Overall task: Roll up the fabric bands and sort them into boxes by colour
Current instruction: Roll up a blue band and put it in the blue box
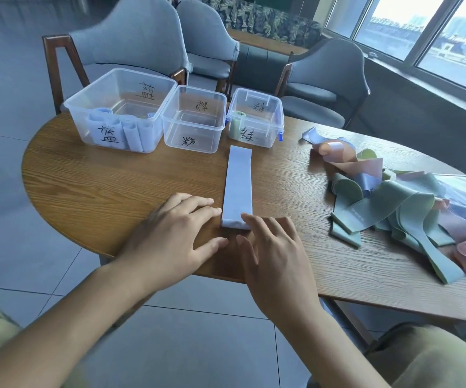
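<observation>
A: Why is the pale blue band being laid flat and straight on the wooden table, with its length pointing away from the person?

B: It is judged that a flat, straight band is being rolled more evenly. The near end is already looking turned over into a small fold, just at the fingertips.

A: And how are the hands being held?

B: The left hand is being kept flat on the table, fingers straight, touching the left side of the near end. The right hand is being kept the same way, fingers spread, the tips resting on the fold. Nothing is being gripped; the band is only being pressed from both sides, probably so that the roll is not going crooked.

A: Why are the three clear boxes being placed behind the band?

B: They are being kept within reach. The left box is holding blue rolls already, so this band is expected there. The middle box is looking empty, and the right box is holding a green roll.

A: And the loose pile?

B: It is being left at the right, well apart, as unsorted bands.
</observation>
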Demonstrator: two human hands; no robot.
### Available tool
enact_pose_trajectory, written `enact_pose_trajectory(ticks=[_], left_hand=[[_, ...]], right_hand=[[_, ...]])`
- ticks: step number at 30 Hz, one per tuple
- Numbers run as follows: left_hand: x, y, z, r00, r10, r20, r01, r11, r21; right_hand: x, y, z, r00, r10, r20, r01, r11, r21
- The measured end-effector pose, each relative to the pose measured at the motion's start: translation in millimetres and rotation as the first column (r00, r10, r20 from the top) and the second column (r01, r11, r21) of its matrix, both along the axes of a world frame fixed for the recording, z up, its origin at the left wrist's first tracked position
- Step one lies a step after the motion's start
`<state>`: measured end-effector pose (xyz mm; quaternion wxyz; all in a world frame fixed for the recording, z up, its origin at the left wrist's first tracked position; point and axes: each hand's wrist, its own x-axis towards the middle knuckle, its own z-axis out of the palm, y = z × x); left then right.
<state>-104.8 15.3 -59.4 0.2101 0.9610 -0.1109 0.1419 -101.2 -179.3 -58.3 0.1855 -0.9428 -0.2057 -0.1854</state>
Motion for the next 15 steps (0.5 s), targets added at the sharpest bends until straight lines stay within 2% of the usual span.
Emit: enact_pose_trajectory(ticks=[15], left_hand=[[-1.7, 13.3, 0.5, 0.999, 0.035, -0.033, -0.035, 0.999, 0.017]], right_hand=[[19.8, 2.1, 2.4, 1.000, -0.001, -0.009, 0.001, 0.997, -0.083]])
